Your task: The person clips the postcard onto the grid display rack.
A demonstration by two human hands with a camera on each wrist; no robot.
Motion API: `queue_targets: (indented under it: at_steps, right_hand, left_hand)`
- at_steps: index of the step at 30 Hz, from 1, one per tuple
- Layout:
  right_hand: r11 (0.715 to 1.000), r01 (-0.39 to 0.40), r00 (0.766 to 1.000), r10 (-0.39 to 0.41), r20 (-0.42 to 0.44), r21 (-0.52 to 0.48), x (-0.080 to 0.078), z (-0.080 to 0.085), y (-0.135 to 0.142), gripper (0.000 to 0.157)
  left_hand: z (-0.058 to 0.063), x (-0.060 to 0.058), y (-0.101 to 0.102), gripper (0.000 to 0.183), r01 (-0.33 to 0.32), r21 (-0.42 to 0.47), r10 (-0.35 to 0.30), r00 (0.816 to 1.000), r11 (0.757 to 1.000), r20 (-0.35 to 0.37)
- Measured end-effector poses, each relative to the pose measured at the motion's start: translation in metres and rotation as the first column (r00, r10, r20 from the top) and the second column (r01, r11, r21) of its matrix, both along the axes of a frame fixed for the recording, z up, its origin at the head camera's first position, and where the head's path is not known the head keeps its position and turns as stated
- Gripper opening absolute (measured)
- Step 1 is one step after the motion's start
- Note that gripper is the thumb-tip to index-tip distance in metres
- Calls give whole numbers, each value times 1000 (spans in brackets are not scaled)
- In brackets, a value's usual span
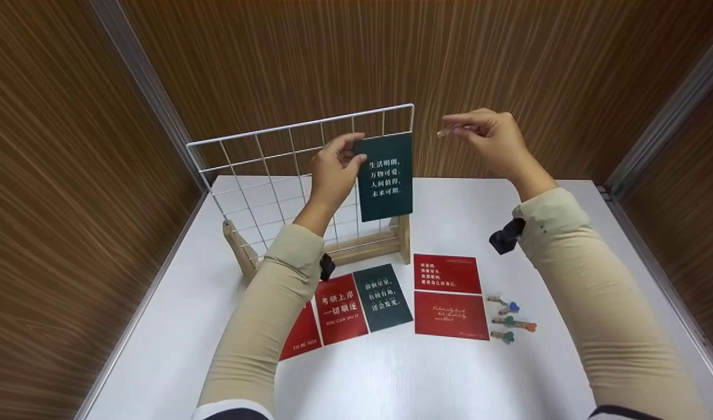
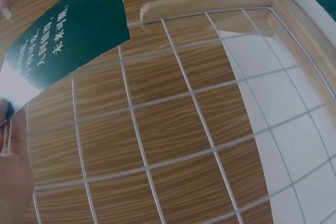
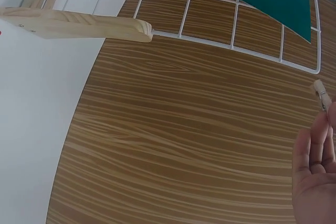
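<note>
Left hand (image 1: 334,175) pinches dark-green printed card (image 1: 386,179) in front of white wire grid (image 1: 301,125); right hand (image 1: 493,139), fingers grasping wooden clothespin (image 3: 322,93), apart from card.

Behind and beside a white counter (image 1: 362,379), see brown wood-grain panels (image 1: 263,64) with grey metal strips (image 1: 150,87) at the corners.
</note>
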State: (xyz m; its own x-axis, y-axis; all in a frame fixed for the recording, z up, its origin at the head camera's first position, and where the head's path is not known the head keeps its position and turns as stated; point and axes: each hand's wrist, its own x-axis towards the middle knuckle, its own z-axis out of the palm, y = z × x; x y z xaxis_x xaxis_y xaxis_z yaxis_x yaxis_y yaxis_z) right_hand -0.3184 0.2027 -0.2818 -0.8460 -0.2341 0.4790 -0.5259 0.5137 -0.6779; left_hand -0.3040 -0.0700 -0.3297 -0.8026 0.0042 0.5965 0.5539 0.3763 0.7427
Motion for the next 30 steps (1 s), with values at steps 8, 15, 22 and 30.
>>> queue_targets:
  at_steps: [8, 15, 22, 30]
  right_hand:
    - [998, 27, 999, -24, 44, -54, -4, 4, -5, 29]
    - [992, 92, 992, -84, 97, -84, -7, 7, -7, 31]
    - [989, 88, 991, -74, 116, -121, -10, 11, -11, 31]
    - [989, 87, 992, -75, 98, -118, -13, 18, -20, 32]
  left_hand:
    - [5, -3, 10, 31, -8, 4, 8, 1000, 1000, 8]
    - [6, -7, 18, 33, -6, 30, 6, 1000, 1000, 3]
    - [9, -10, 26, 32, -9, 48, 9, 1000, 999, -6]
    - [9, -13, 33, 30, -23, 40, 24, 999, 999, -25]
